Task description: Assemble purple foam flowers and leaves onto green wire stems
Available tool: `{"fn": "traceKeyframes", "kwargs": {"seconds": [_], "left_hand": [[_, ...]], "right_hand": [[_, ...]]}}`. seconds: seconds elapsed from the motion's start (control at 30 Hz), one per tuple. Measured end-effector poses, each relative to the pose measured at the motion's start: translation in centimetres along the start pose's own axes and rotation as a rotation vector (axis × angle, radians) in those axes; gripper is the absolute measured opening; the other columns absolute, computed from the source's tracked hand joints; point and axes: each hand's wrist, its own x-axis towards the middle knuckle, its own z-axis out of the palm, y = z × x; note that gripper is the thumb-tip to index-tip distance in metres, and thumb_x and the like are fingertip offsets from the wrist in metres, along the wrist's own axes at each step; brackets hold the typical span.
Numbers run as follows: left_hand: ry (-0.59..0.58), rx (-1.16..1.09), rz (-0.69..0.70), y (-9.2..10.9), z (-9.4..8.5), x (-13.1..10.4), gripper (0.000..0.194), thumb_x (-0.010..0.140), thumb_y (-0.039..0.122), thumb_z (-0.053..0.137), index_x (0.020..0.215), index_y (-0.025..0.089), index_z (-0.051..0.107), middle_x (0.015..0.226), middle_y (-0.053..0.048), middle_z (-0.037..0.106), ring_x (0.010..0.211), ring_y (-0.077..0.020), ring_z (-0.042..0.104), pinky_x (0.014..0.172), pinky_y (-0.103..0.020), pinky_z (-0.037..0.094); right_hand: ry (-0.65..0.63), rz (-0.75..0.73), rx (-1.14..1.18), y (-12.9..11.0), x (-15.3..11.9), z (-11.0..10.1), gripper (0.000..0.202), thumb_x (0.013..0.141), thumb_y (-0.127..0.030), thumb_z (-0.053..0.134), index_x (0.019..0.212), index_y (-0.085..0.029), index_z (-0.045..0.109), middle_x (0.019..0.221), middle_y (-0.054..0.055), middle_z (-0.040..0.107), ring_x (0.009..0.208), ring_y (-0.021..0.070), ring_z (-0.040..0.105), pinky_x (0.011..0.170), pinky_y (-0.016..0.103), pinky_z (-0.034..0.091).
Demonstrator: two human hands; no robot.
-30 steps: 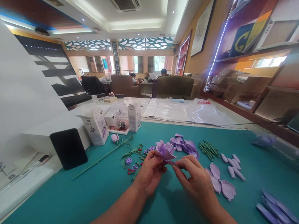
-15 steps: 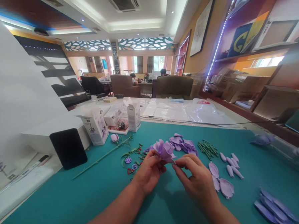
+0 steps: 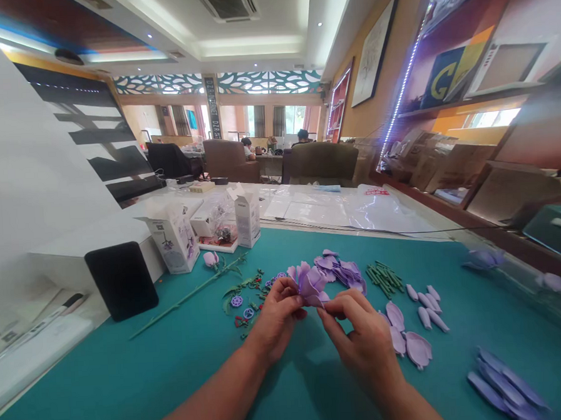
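Fingers pinching purple flower, loose petals behind

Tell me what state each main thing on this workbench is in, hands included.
Left hand: closed on the flower
Right hand: fingertips pinched at its lower edge
Purple flower: held, petals partly spread
Green stem: lying flat
Green sticks: loosely piled
Long bluish petals: lying together
Narrow white box: standing, top open
Black panel: propped up, face dark
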Motion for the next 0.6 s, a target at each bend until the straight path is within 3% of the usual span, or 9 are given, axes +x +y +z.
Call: {"fn": "traceKeyframes", "kwargs": {"seconds": [0.23,0.43,0.5,0.6], "left_hand": [[-0.007,-0.077,-0.030,0.3,-0.2,0.0,0.033,0.057,0.018,0.072,0.083,0.022,0.052,0.070,0.004,0.056,0.064,-0.0109,0.053,0.059,-0.023,0.036],[-0.004,-0.177,-0.084,1.3,-0.2,-0.1,0.029,0.062,0.017,0.071,0.086,0.022,0.055,0.070,0.003,0.058,0.062,-0.0110,0.053,0.058,-0.024,0.039],[-0.006,-0.210,-0.093,1.6,-0.2,-0.1,0.027,0.063,0.017,0.071,0.086,0.022,0.057,0.070,0.003,0.059,0.063,-0.0121,0.055,0.058,-0.025,0.041],[-0.014,-0.225,-0.101,1.9,-0.3,-0.2,0.020,0.066,0.018,0.070,0.082,0.021,0.058,0.073,0.000,0.062,0.067,-0.0149,0.059,0.058,-0.026,0.041]], "right_hand": [[-0.076,-0.041,0.004,1.3,0.7,-1.4,0.011,0.089,-0.027,0.052,0.087,-0.020,0.061,0.078,0.003,0.061,0.067,0.0143,0.059,0.058,0.024,0.048],[0.075,0.232,-0.364,8.1,1.4,-3.6,0.025,0.090,-0.033,0.043,0.088,-0.019,0.065,0.088,0.008,0.067,0.083,0.0223,0.062,0.069,0.034,0.048],[-0.024,0.285,-0.506,10.8,0.9,-3.7,0.026,0.089,-0.028,0.042,0.094,-0.018,0.066,0.096,0.010,0.068,0.090,0.0251,0.061,0.076,0.038,0.047],[-0.271,0.342,-0.663,13.6,-0.2,-3.3,0.031,0.086,-0.020,0.042,0.106,-0.016,0.065,0.106,0.012,0.068,0.097,0.0271,0.061,0.080,0.040,0.046]]}}
